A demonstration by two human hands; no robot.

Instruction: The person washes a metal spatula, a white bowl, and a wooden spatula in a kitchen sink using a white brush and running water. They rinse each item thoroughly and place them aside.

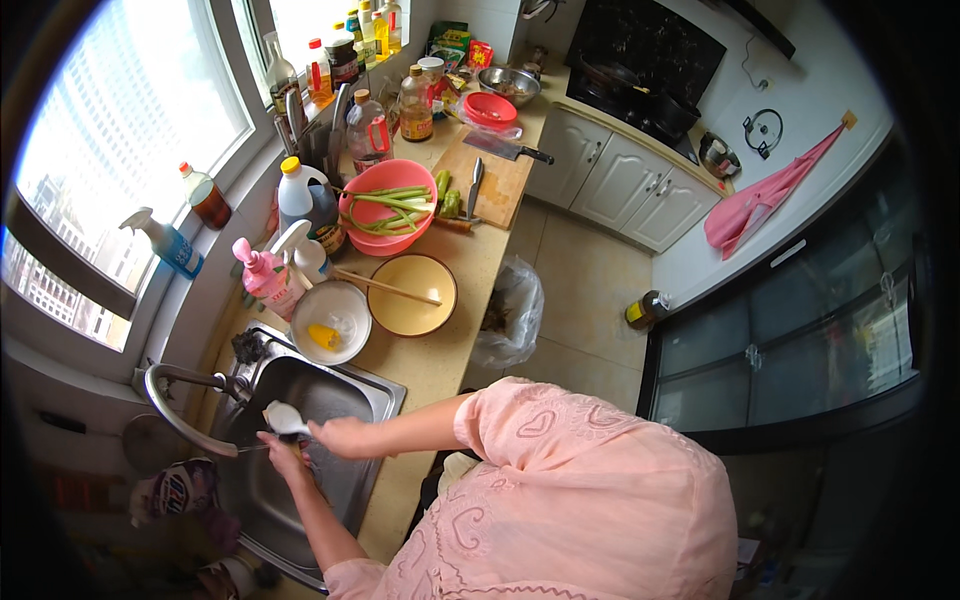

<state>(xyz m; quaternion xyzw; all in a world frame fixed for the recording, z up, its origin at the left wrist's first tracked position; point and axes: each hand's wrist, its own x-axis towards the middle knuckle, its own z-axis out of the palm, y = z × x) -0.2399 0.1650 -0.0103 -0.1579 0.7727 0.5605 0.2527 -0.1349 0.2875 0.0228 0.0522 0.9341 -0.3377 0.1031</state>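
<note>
My right hand [343,437] is closed over the sink, gripping a white rounded tool [286,418] whose kind I cannot make out. Just beside it, my left hand [284,456] is closed below the tool, close to the faucet's mouth. Whatever its fingers hold is too small and partly hidden. Under both hands lies the stainless steel sink [345,500], and the curved faucet [172,408] arches in from the left. On the counter past the sink's far rim stands a white bowl [348,345] with a yellow piece [323,337] inside.
A yellow bowl [412,300] with a wooden stick across it stands beyond. Behind it are a pink basin [372,235] of green stalks and a cutting board [500,190] with a knife [505,147]. Bottles line the window side. A lined trash bin [518,315] stands beside the counter.
</note>
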